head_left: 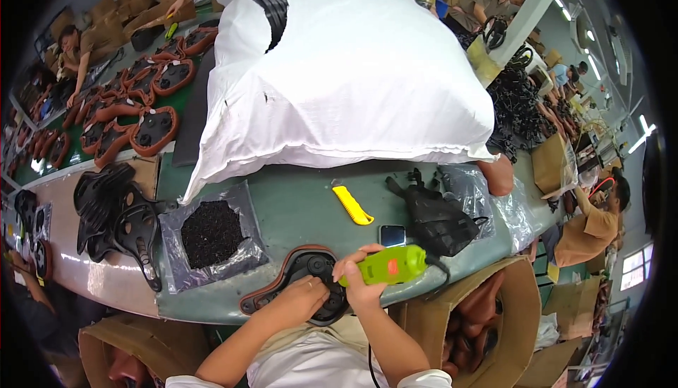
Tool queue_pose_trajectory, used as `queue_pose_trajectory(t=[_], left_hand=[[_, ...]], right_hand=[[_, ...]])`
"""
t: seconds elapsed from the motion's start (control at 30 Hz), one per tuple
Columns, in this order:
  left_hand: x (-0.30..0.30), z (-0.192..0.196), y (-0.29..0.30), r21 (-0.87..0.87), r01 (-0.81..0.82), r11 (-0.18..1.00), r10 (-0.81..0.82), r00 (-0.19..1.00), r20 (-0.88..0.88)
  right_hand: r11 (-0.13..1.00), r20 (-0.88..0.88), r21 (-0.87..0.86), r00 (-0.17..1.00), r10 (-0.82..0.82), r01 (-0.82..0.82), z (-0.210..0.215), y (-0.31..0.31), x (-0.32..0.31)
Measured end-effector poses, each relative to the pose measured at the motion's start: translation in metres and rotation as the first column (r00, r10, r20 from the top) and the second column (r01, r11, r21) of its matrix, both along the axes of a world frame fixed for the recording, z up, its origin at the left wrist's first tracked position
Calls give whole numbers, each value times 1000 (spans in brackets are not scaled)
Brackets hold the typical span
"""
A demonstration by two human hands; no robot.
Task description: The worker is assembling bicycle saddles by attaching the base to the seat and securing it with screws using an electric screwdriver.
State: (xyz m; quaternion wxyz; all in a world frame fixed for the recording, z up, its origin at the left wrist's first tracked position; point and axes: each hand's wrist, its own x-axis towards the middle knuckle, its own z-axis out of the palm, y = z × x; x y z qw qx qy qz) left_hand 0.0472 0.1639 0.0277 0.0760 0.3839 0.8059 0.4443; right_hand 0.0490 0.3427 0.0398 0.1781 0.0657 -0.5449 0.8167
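A brown bicycle saddle (300, 266) lies upside down at the table's near edge, its black underside facing up. My left hand (300, 300) is bent over this underside, fingers closed against the saddle; the fingertips are partly hidden. My right hand (361, 285) grips a lime-green electric screwdriver (392, 264), held tilted just right of the saddle. Its tip is hidden behind my hand, and a dark cord hangs from its back end. Left of the saddle, small black parts (212, 234), like screws, fill an opened clear plastic bag (180, 271).
A big white sack (353, 84) covers the table's far middle. A yellow utility knife (352, 204), a phone (392, 235) and a black bag (441, 222) lie ahead. Black saddle bases (116, 211) are stacked left. Cardboard boxes (519, 317) flank me; co-workers stand around.
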Motion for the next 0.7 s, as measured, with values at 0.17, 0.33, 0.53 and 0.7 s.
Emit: queue_pose_trajectory(t=[0.17, 0.33, 0.53, 0.7], left_hand=[[1, -3, 9, 8, -70, 997, 70, 997, -26], [1, -2, 16, -30, -116, 993, 107, 971, -214], [0, -6, 16, -126, -81, 989, 41, 956, -290], [1, -5, 15, -104, -88, 991, 54, 956, -287]], right_hand=[[984, 168, -122, 980, -110, 131, 24, 19, 15], [989, 129, -120, 989, -72, 88, 28, 21, 21], [980, 151, -180, 987, -61, 88, 27, 25, 21], [972, 160, -225, 986, -36, 72, 30, 24, 16]])
